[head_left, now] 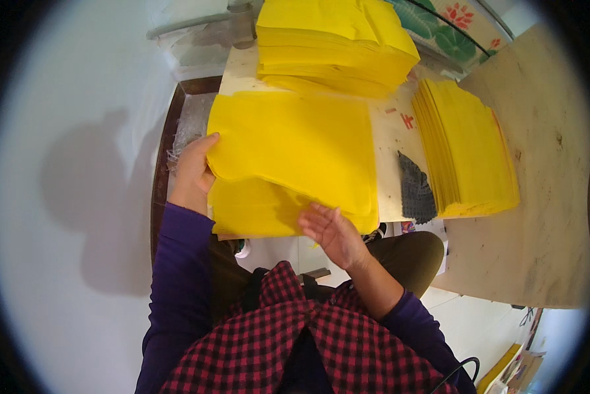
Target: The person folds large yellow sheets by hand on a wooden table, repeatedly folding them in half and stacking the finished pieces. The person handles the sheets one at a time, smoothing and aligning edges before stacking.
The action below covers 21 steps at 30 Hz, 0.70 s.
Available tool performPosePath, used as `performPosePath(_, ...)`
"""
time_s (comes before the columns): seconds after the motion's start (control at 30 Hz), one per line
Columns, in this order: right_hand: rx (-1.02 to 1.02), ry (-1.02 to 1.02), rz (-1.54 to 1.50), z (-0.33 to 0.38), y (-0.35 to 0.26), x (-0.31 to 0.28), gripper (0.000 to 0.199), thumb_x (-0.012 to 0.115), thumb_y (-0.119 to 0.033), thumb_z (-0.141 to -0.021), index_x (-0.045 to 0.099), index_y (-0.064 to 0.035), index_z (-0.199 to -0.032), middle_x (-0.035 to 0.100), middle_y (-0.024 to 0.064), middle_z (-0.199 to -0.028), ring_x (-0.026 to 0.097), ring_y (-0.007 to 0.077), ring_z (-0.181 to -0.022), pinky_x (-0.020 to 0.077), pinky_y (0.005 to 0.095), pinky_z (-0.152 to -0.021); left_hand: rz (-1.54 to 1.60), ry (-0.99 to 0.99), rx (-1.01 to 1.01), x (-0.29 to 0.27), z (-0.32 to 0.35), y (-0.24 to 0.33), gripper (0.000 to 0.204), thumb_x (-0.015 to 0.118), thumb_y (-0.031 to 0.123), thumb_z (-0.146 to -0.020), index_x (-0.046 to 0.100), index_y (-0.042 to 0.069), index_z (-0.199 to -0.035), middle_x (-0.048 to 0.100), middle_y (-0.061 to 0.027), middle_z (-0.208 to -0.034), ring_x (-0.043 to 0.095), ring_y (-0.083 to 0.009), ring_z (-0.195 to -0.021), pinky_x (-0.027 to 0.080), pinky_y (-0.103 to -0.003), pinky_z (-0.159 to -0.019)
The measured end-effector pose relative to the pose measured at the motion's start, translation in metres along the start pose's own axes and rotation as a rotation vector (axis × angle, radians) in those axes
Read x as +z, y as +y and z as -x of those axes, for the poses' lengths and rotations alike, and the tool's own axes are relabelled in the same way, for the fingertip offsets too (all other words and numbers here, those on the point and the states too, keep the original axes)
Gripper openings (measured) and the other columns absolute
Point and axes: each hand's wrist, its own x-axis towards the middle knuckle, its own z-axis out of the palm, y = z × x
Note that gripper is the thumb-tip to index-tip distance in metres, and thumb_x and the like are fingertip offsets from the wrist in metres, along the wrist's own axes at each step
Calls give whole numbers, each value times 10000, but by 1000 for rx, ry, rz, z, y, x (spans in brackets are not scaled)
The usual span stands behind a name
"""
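A stack of large yellow paper sheets (pixel 295 151) lies on the pale worktable (pixel 390 141) in front of me. My left hand (pixel 193 172) grips the left edge of the upper sheets, thumb on top, and lifts them a little off the sheets below. My right hand (pixel 334 233) is at the near edge of the stack, palm up with fingers spread, slipped under the raised sheets. The lower sheets (pixel 255 213) show beneath the lifted ones.
A thick pile of folded yellow paper (pixel 334 43) sits at the table's far side. Another tall stack of yellow sheets (pixel 469 148) stands to the right, a dark grey cloth (pixel 416 190) beside it. A bare wooden board (pixel 544 171) lies further right, a white wall to the left.
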Motion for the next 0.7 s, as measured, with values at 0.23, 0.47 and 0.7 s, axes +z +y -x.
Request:
performPosePath(0.23, -238, 392, -208, -13, -35, -21, 477, 475, -408, -975, 482, -34, -1271, 585, 161, -1186, 586, 257, -1085, 515, 361, -904, 64, -95, -65, -3, -5, 14, 316, 602, 99, -879, 556, -55, -1151, 641, -178, -1096, 658, -279, -960, 554, -389, -825)
performPosePath(0.47, -232, 431, 169, -25, -85, -65, 255, 514, -169, -958, 551, -23, -1164, 620, 107, -1126, 610, 218, -1005, 505, 341, -865, -73, -30, -72, -5, -1, 20, 277, 597, 93, -882, 569, -58, -1113, 640, -174, -1066, 641, -265, -954, 538, -359, -825)
performPosePath(0.7, -391, 402, 346, -30, -143, -41, 226, 578, -95, -911, 568, 3, -1114, 640, 64, -996, 622, 154, -891, 501, 303, -779, -167, -150, 22, 9, 3, 38, 264, 605, 117, -890, 581, -43, -1099, 653, -154, -1030, 657, -242, -900, 542, -346, -801)
